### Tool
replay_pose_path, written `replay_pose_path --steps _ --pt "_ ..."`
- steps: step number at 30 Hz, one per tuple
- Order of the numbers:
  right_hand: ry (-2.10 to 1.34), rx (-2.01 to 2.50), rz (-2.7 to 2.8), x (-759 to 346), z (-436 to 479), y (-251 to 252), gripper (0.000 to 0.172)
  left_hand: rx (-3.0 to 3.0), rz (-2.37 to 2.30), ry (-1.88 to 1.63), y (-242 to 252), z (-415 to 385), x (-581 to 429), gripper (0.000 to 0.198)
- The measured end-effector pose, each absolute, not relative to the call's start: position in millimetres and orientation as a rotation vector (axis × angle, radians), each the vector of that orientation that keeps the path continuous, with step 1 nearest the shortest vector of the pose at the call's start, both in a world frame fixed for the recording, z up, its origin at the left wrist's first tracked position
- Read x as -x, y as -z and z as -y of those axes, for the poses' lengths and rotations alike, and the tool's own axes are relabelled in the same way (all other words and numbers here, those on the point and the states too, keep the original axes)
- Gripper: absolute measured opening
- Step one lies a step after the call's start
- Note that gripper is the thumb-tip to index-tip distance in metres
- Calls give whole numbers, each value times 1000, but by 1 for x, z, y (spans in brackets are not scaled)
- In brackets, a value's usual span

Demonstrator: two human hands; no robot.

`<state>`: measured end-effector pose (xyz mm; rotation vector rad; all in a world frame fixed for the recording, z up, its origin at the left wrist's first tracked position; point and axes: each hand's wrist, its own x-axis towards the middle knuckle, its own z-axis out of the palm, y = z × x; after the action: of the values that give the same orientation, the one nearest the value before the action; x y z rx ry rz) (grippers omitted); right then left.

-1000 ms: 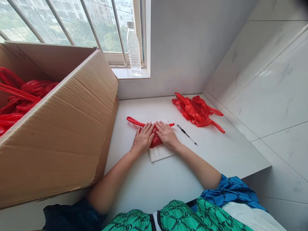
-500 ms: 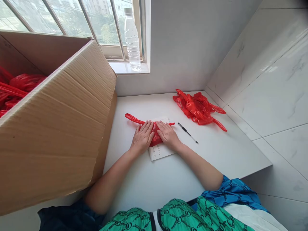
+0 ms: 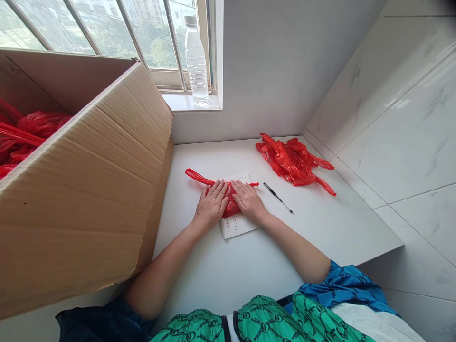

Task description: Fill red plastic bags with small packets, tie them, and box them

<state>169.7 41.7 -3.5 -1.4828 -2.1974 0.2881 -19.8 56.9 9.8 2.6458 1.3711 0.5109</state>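
Note:
Both of my hands lie flat on a red plastic bag (image 3: 231, 205), fingers stretched out and pointing away from me. My left hand (image 3: 213, 202) covers the bag's left side, and my right hand (image 3: 248, 199) covers its right side. A looped handle of the bag sticks out to the left, and a short end shows past my right fingers. Beneath the bag lies a white paper booklet (image 3: 233, 231) with handwritten marks, partly hidden by the bag and my hands. A black and clear pen (image 3: 278, 197) rests just right of my right hand.
More red plastic bags (image 3: 294, 161) lie heaped at the back right of the white table (image 3: 228, 270). A large cardboard box (image 3: 107, 190) holding red bags stands at the left. A clear water bottle (image 3: 196, 64) is on the windowsill. Tiled wall borders the right side.
My hands stay in the same place on the red bag. Only the camera view has shifted very slightly.

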Motion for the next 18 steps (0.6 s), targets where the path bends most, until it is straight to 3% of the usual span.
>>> replay_pose_path --steps 18 --pt "-277 1489 2203 -169 -42 5 53 -2652 -1373 -489 -8 -57 20 54"
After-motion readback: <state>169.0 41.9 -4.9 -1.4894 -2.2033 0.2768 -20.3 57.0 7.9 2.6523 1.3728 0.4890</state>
